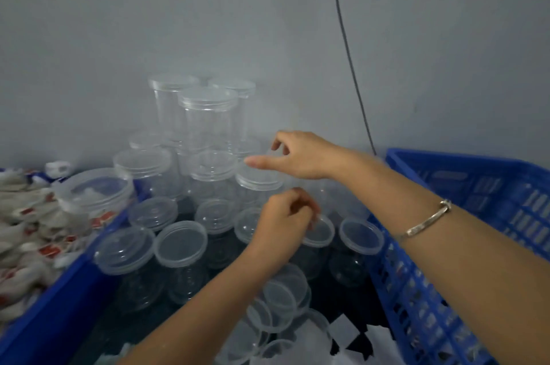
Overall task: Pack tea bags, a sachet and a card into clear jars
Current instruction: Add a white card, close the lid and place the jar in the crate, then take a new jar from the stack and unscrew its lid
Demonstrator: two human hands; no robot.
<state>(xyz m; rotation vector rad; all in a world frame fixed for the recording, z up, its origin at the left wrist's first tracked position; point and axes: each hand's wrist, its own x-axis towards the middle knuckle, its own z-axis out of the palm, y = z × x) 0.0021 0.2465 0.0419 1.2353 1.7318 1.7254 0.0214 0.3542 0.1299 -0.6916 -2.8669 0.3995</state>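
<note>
1. The tea bags [26,230] lie heaped at nine o'clock of the view. A wide lidded tub [95,189] sits just beside them, toward their two o'clock.
2. The jars [208,120] stand empty and capped in a tiered stack against the wall, at eleven o'clock from the hands. More capped ones crowd the dark floor of the bin [59,290] in front.
3. The left hand [285,222] hovers at the centre with its fingers curled over the lid of a jar. Blur hides whether it grips that lid or only touches it.
4. The right hand [300,156] sits at twelve o'clock from the left one, half open, with the thumb stretched toward the stack and the forefinger hooked. A faint clear shape lies under it, and it cannot be told whether the hand holds it.
5. Loose lids [279,296] lie at six o'clock. White paper squares [345,332], possibly the cards, lie at five o'clock, and a blue crate [476,186] stands at three o'clock.
6. The main risk seems to be the stack. The outstretched thumb is near its lower tier, and a nudge there would likely topple the light, slick jars above.
7. A second risk is the twist. If the left hand turns a lid while the jar is unsteadied, the jar may spin or tip into its neighbours.
</note>
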